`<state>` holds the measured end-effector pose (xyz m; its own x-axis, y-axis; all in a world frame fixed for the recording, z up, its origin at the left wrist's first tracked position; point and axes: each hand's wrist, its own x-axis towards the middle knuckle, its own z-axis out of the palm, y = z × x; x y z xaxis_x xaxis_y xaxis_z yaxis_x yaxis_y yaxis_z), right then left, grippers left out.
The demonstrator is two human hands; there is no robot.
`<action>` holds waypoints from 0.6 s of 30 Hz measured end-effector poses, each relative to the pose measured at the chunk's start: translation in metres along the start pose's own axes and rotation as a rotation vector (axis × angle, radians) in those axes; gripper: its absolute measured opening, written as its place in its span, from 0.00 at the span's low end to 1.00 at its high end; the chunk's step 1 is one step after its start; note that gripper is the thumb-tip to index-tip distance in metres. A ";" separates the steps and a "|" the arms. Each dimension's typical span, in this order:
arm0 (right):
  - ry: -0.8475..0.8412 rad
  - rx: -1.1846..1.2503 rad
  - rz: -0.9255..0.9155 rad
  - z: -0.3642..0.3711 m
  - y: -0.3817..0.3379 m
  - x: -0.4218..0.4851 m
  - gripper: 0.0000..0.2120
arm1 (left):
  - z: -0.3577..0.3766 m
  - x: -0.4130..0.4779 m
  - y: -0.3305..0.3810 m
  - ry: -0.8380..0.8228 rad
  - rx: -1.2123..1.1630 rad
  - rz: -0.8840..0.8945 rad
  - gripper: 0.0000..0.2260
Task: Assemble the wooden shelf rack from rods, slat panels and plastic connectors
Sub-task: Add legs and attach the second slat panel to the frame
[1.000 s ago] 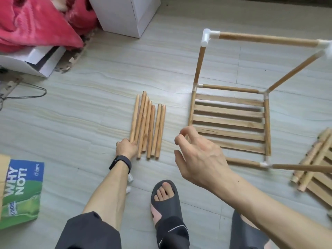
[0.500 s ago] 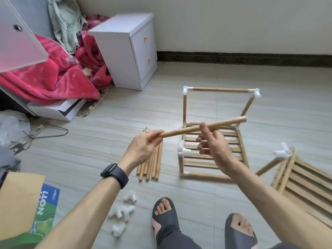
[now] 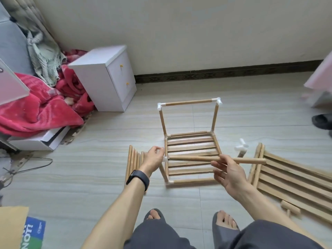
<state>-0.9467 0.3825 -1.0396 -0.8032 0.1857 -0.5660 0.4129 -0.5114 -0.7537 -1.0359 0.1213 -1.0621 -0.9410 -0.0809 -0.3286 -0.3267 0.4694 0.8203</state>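
Observation:
The partly built rack [image 3: 190,150] stands on the floor: a slat panel framed by rods, two rear posts and a top rod [image 3: 188,102] joined by white connectors. My right hand [image 3: 228,169] pinches a loose wooden rod [image 3: 251,160] lying level across the rack's front. The rod's left end meets the white connector [image 3: 165,159] on the front-left post. My left hand [image 3: 154,158] is pressed against that connector with curled fingers and seems to hold it. Another white connector [image 3: 240,146] tops the front-right post.
A bundle of spare rods [image 3: 133,159] lies left of the rack, behind my left hand. A second slat panel [image 3: 287,177] and short wooden pieces [image 3: 290,209] lie at the right. A white cabinet [image 3: 107,78] and red blanket [image 3: 36,105] are back left, a cardboard box [image 3: 12,227] is near left.
I lifted a rod from the bundle with my left hand and took it in both hands. Now it is lower, level, with its left end at the front-left connector.

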 end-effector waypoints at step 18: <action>-0.070 -0.003 -0.011 0.003 0.012 0.030 0.14 | 0.019 0.008 -0.026 0.038 0.045 0.075 0.13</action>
<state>-0.9667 0.3796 -1.0647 -0.8360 0.1321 -0.5326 0.4047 -0.5071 -0.7610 -1.0329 0.1255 -1.0949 -0.9657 -0.0768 -0.2481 -0.2515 0.5144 0.8199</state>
